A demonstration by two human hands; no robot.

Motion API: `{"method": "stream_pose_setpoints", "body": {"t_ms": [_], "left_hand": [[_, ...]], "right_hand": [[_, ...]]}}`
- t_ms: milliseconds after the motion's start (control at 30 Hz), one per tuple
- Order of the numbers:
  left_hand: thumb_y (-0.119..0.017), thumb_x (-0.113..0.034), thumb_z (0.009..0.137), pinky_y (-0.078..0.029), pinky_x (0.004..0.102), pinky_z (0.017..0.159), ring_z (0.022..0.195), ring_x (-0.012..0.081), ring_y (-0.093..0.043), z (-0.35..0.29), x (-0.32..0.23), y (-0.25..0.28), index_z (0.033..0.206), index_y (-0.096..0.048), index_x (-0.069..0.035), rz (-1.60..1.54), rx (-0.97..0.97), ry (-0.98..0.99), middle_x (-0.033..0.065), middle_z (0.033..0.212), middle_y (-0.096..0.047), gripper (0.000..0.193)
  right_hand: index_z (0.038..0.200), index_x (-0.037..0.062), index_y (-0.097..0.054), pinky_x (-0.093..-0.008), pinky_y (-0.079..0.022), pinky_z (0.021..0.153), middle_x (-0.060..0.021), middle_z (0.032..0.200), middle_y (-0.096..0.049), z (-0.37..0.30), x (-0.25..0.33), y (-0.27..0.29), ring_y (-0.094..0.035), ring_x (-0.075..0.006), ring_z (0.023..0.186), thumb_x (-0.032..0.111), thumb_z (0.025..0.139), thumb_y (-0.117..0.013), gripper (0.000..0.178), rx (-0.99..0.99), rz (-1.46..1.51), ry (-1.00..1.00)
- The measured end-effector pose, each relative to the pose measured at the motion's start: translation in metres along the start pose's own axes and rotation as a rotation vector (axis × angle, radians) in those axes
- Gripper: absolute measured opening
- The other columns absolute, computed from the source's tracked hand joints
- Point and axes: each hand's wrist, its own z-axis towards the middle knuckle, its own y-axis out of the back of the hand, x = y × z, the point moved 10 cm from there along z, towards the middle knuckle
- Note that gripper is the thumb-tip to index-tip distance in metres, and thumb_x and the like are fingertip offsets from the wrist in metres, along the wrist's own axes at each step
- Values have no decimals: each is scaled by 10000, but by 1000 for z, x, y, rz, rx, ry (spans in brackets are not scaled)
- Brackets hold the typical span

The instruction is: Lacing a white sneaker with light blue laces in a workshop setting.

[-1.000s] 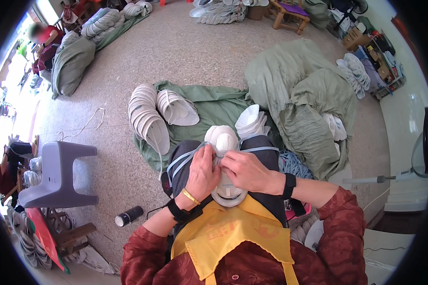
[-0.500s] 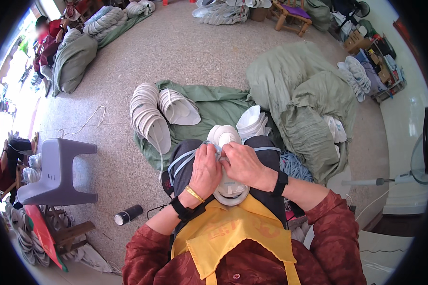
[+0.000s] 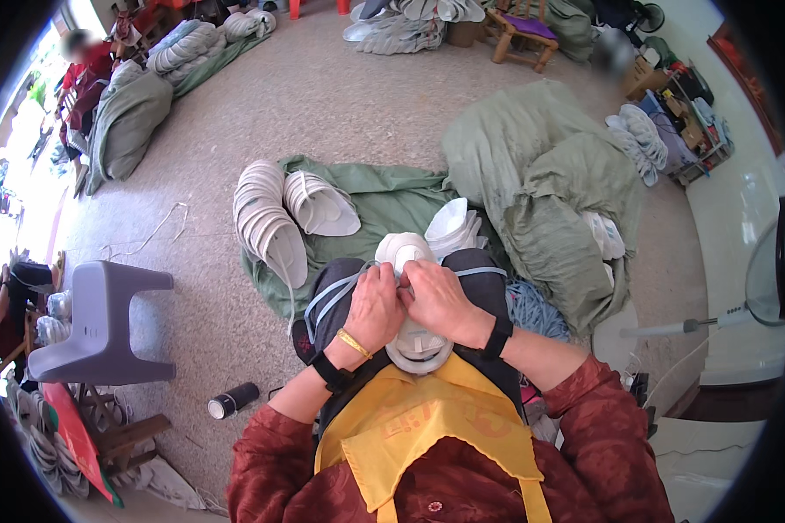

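A white shoe (image 3: pixel 403 247) lies lengthwise on my lap, toe pointing away and its round heel end toward my yellow apron. My left hand (image 3: pixel 377 307) is closed over the middle of it, fingertips pinched on a light blue shoelace (image 3: pixel 324 302) that loops across my left thigh. Close against it, my right hand (image 3: pixel 442 301) also pinches at the lacing; the fingertips hide the eyelets and the exact grip. A piece of the same lace crosses my right knee. Beside my right leg lies a bundle of blue laces (image 3: pixel 536 309).
Nested white shoe uppers (image 3: pixel 262 213) rest on a green cloth (image 3: pixel 384 187) before me, with a smaller stack (image 3: pixel 455 228) near my right knee. A large green sack (image 3: pixel 541 166) bulges at the right. A grey plastic stool (image 3: pixel 105 322) and a dark cylinder (image 3: pixel 233 400) are at the left.
The whole view has shifted slightly. Both hands stay pinched over the shoe's lacing, with only small finger movements, and the shoe keeps its place on my lap.
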Motion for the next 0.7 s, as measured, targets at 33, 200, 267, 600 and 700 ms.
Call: {"method": "stream_pose_setpoints", "body": {"t_ms": [33, 200, 267, 600, 700], "left_hand": [[-622, -12, 805, -480, 537, 839, 928, 467, -582, 0, -1, 0, 1047, -517, 51, -2, 1, -2, 285, 968, -585, 271], [-589, 20, 834, -456, 528, 796, 903, 463, -571, -3, -4, 4, 1027, -502, 31, -48, -62, -51, 268, 933, -585, 212], [-585, 19, 837, -455, 528, 796, 905, 463, -571, -4, -4, 4, 1027, -500, 30, -57, -52, -58, 267, 937, -585, 209], [-559, 59, 789, -450, 531, 834, 934, 463, -552, -15, -12, 8, 1043, -504, 55, -98, -57, -47, 269, 982, -570, 260], [-552, 70, 791, -449, 530, 836, 948, 460, -547, -18, -19, 13, 1058, -497, 55, -83, -73, -52, 269, 992, -563, 273]], "right_hand": [[927, -16, -595, -493, -555, 723, -223, 871, -651, -1, 1, -1, -678, -415, 817, 91, 828, -685, 172, -3, -29, -7], [932, -19, -597, -477, -565, 714, -218, 877, -648, -6, 6, -3, -689, -394, 813, 78, 834, -685, 164, -13, -106, -12], [939, -24, -597, -472, -568, 720, -220, 893, -644, -8, 11, -3, -692, -387, 820, 71, 837, -680, 162, -1, -148, 1], [969, 10, -564, -479, -541, 718, -186, 914, -611, -21, 13, 10, -652, -398, 866, 51, 856, -660, 154, -88, 26, -74], [932, 24, -589, -475, -534, 700, -163, 907, -626, -27, 21, 18, -653, -397, 843, 14, 823, -707, 161, -175, -5, -20]]}}
